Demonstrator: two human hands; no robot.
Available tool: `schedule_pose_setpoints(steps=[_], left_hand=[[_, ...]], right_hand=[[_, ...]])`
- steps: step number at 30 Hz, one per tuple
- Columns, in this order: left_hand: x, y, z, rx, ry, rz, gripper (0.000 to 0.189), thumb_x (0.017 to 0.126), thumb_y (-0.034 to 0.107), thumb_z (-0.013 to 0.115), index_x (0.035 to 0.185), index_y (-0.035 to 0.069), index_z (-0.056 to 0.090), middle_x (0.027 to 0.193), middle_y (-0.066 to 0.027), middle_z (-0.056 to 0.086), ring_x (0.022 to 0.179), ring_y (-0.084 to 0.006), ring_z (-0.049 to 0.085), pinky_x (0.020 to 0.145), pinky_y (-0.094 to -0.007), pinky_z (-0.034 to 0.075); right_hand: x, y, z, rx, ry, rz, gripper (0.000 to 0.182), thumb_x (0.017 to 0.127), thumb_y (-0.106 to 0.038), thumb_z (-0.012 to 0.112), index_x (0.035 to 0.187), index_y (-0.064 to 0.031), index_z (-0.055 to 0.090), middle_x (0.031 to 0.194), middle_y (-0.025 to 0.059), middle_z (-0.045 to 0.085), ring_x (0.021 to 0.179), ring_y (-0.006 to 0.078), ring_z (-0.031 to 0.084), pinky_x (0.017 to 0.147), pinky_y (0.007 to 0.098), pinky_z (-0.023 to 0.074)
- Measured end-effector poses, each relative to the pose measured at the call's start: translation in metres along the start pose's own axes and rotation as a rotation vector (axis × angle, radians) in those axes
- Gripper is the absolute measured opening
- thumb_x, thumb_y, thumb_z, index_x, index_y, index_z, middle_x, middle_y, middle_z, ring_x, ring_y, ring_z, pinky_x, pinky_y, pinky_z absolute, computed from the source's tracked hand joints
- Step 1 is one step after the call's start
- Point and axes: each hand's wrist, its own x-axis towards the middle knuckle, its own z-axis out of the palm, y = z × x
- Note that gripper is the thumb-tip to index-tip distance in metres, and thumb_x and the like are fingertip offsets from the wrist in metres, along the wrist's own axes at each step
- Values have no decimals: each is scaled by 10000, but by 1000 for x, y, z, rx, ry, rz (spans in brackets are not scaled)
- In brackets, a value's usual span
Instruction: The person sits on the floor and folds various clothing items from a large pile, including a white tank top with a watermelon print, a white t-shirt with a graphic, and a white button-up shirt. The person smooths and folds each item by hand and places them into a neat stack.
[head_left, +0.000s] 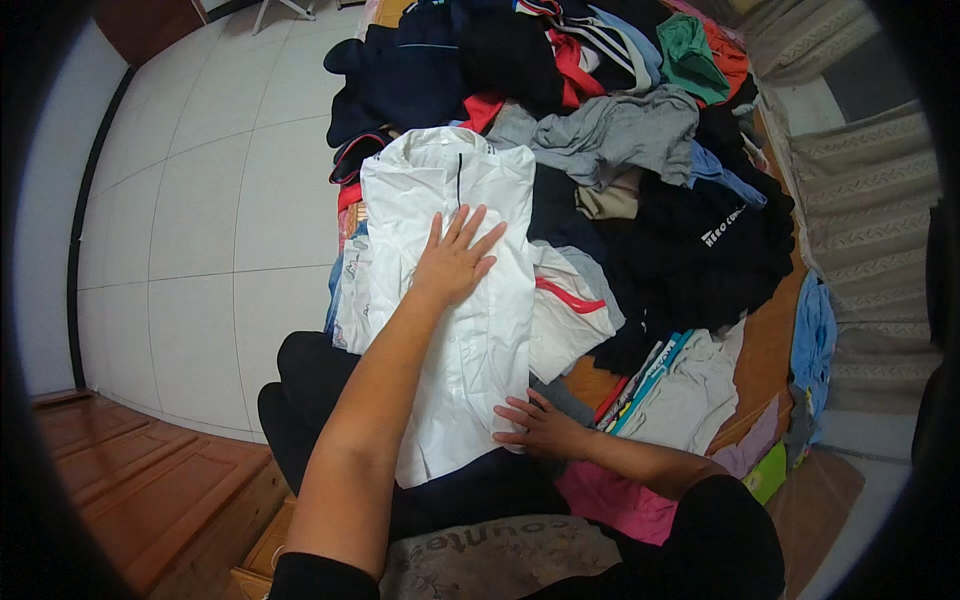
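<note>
A white collared shirt (480, 337) lies spread lengthwise before me, its collar away from me and its sides folded in to a long, narrow shape. My left hand (456, 262) rests flat on its upper middle, fingers spread, below the dark strip of the placket. Near the lower right edge, my right hand (541, 429) touches the cloth with its fingers apart. The bottom hem reaches over my black-clad lap. Beside the shirt on the right lies a white garment with a red stripe (566, 307); a printed white garment (352, 307) shows at its left.
A heap of clothes surrounds the shirt, with a grey garment (622, 135) and a black garment with white lettering (697, 247). Folded clothes (686, 390) lie at the right on a wooden surface (772, 330). Pink cloth (619, 502) lies near my right arm. Tiled floor (195, 202) extends leftward.
</note>
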Motion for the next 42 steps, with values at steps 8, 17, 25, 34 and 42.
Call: schedule_pose_setpoints(steps=[8,17,25,34,42], left_hand=[[-1,-5,9,-45,-13,-23,488,905,400,357,1372,300,256,1448,-65,181,1342,-253,135,1066,-488,93],[-5,-8,5,-97,-64,-51,506,894,398,395,1369,277,273,1449,-85,166,1340,-252,142,1064,-487,98],[-125,-37,-81,-44,-171,-74,491,849,268,514,1288,83,398,1381,-100,317,1301,-247,251,1057,-443,178],[-219,29,-134,-365,-531,125,734,705,460,663,1312,153,388,1360,-108,354,1279,-274,300,1050,-509,170],[-238,35,-126,-190,-263,107,554,710,-31,542,1214,195,500,1264,-58,475,1204,-243,412,1023,-441,285]], right_hand=[[3,-4,24,-6,83,-20,574,768,-116,579,1297,-166,363,1370,99,323,1277,233,300,1030,455,264],[-9,0,-6,147,-148,-85,581,738,-105,569,1284,-80,372,1344,106,359,1273,238,305,1055,413,240],[-12,13,-8,-186,-106,21,673,708,-149,569,1329,-120,310,1382,60,300,1292,209,255,1065,424,170],[-5,17,2,-320,-41,-53,616,738,-123,566,1315,-118,350,1315,76,395,1263,187,317,1059,416,201],[-3,12,-19,-78,-103,35,553,765,-29,502,1295,-152,406,1287,58,451,1225,202,384,1053,434,226]])
